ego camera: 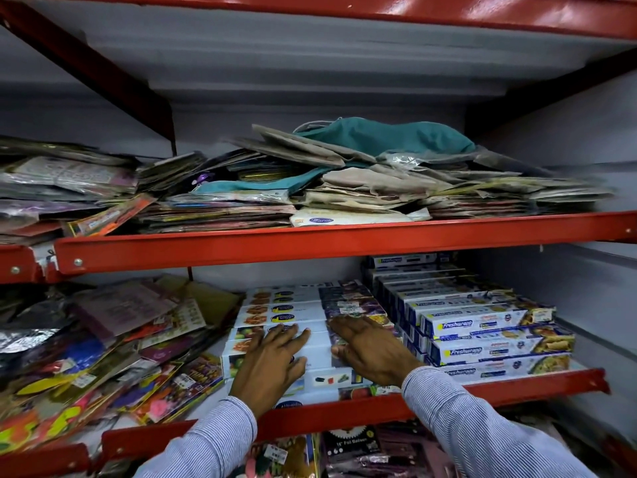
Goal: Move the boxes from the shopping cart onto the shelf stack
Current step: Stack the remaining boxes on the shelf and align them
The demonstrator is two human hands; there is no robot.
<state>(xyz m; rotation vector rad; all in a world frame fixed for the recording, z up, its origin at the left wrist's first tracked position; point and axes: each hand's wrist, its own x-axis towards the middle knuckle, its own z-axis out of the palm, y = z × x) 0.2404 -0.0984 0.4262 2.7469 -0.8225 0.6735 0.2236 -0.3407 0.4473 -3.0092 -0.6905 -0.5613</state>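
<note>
A stack of long white boxes [275,307] with food pictures lies on the lower red shelf [344,414], at its middle. My left hand [272,360] lies flat on top of the front boxes, fingers spread. My right hand [368,350] rests palm down on the stack's right part, where the box ends are dark purple [355,300]. Neither hand grips a box. To the right stands a taller stack of blue and white Freshwrapp boxes [482,326]. The shopping cart is out of view.
Loose colourful packets [103,350] are heaped on the shelf's left. The upper red shelf [310,241] holds piles of flat paper bags and a teal cloth [386,136]. Foil balloon packs [355,446] sit below.
</note>
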